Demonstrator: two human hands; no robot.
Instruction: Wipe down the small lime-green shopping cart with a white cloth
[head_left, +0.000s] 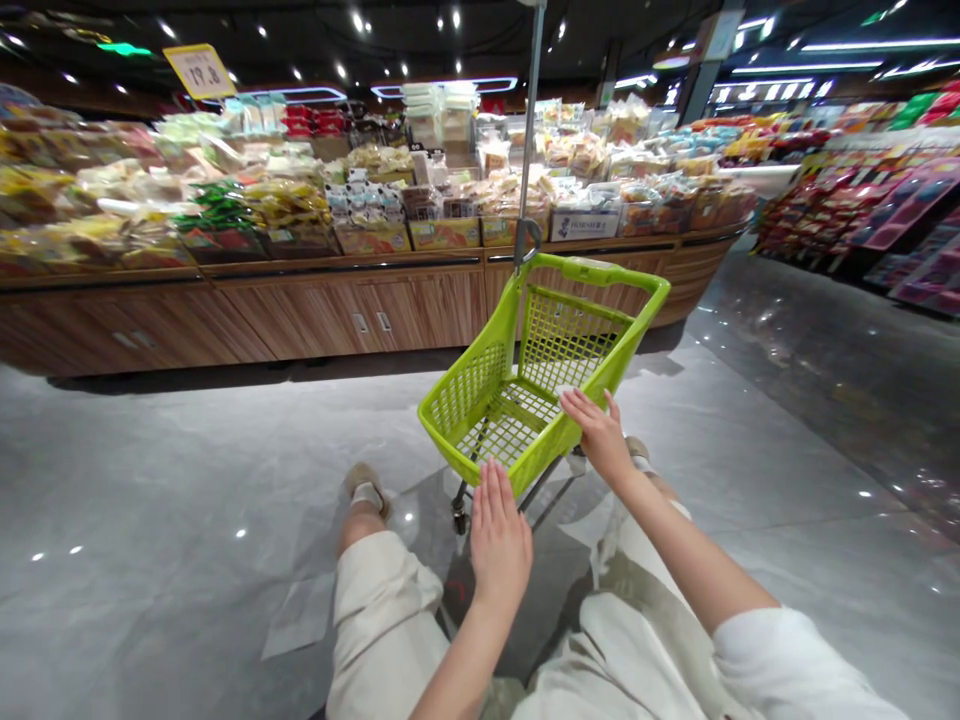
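At the near end of the green cart (480, 390), the open right hand (600, 435) lies on its rim (634, 320), while the open left hand (500, 530) is just behind, and the cart's long axis points forward.

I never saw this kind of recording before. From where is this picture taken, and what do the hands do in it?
This picture comes from one camera worn on a person's head, looking forward and down. There is no machine. The right hand lies open on the rim of a lime-green plastic shopping cart. The left hand, also open, is at the near rim. Neither hand holds anything. Behind the cart stands a wooden counter with packaged food on it.
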